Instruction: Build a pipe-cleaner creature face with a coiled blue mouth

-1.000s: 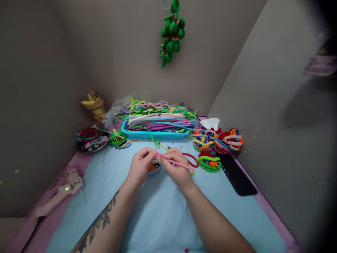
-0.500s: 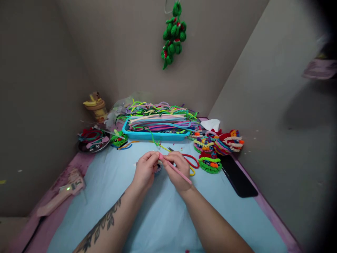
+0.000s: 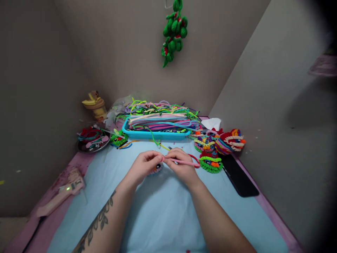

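A pink pipe cleaner point(image 3: 185, 162) runs between my two hands above the blue table cover. My left hand point(image 3: 144, 164) is closed, pinching its end between thumb and forefinger. Close beside it, my right hand point(image 3: 181, 167) grips the same pipe cleaner, whose free length points right. Under my left hand a small pale-blue fuzzy piece with an eye point(image 3: 156, 170) lies on the cover, partly hidden. Behind my right hand show the red handles of scissors point(image 3: 195, 159), mostly covered.
A blue tray point(image 3: 155, 135) full of colourful pipe cleaners stands at the back. Several fuzzy bird-like pieces point(image 3: 210, 163) sit on the right by a black phone point(image 3: 239, 177). At left are a pink glue gun point(image 3: 61, 196) with a green light and a round metal dish point(image 3: 93, 147).
The pipe cleaner's free end has swung from pointing down-right to nearly level. My right hand has turned with it, and both hands stay together.
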Demonstrator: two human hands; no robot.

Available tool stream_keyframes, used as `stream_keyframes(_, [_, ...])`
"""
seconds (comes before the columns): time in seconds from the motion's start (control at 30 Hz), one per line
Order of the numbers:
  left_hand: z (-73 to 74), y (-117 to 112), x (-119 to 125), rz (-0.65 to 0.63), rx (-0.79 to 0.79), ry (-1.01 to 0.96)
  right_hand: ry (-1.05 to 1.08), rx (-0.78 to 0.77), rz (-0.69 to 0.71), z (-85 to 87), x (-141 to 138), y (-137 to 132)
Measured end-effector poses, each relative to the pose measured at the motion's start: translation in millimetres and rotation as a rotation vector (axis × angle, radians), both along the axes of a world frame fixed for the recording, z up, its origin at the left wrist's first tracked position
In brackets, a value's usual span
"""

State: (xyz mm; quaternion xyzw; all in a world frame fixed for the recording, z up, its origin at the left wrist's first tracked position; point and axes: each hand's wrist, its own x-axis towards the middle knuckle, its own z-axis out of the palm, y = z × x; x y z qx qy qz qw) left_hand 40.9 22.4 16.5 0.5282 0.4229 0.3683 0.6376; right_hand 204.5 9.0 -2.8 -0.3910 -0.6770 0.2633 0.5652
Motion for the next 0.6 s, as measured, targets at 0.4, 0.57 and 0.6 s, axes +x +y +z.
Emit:
stream_keyframes(0.4, [-9.2, -6, 14, 0.125, -0.044, -0.109, 0.178, -0.102, -0.106, -8.4, -9, -1])
stream_keyframes(0.57, [-9.7, -8, 14, 0.092, -0.07, -0.159, 0.153, -0.071, -0.075, -1.7, -6, -2])
stream_keyframes(0.6, [-9.6, -8, 14, 0.091, -0.073, -0.166, 0.161, -0.076, -0.067, -1.7, -6, -1])
